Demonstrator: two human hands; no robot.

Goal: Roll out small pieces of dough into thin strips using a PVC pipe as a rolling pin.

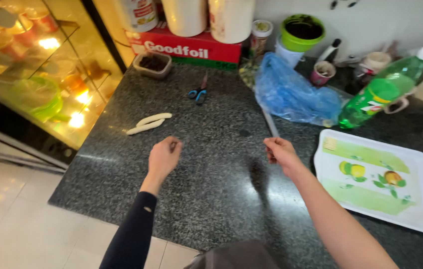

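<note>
- Right hand (pixel 282 151): fingers curled closed around the near end of a thin pale rod (pixel 270 123), which slants away over the granite countertop (pixel 211 189) toward a blue plastic bag (pixel 296 94). Whether it is wood, plastic or dough-coated cannot be told.
- Thin pale rod: long, narrow, straight; by its look stiff and light, probably easy to swing and steadier if held nearer its middle than at the tip.
- Left hand (pixel 164 158): closed into a loose fist above the counter, thumb against fingers; whether something small is pinched inside cannot be told. A dark sleeve covers the forearm.
- Dough strips (pixel 149 123): two pale, soft-looking rolled lengths lying side by side, touching, beyond the left hand. They are likely limp and tacky, best lifted with support along the length.
- Granite countertop: speckled dark grey, polished, hard.
- Scissors (pixel 199 92): blue handles, lying flat farther back.
- Small container (pixel 153 64): clear, dark contents, near the back edge.
- Blue plastic bag: crumpled thin film, soft.
- Green bottle (pixel 386 92): plastic, lying tilted beside the bag.
- Tray (pixel 421 219): white, rectangular, smooth, with a fruit print, right of the right hand.
- Red box (pixel 186 47): cardboard, long, against the wall.
- Glass display case (pixel 37 74): lit yellow, at the left.
</note>
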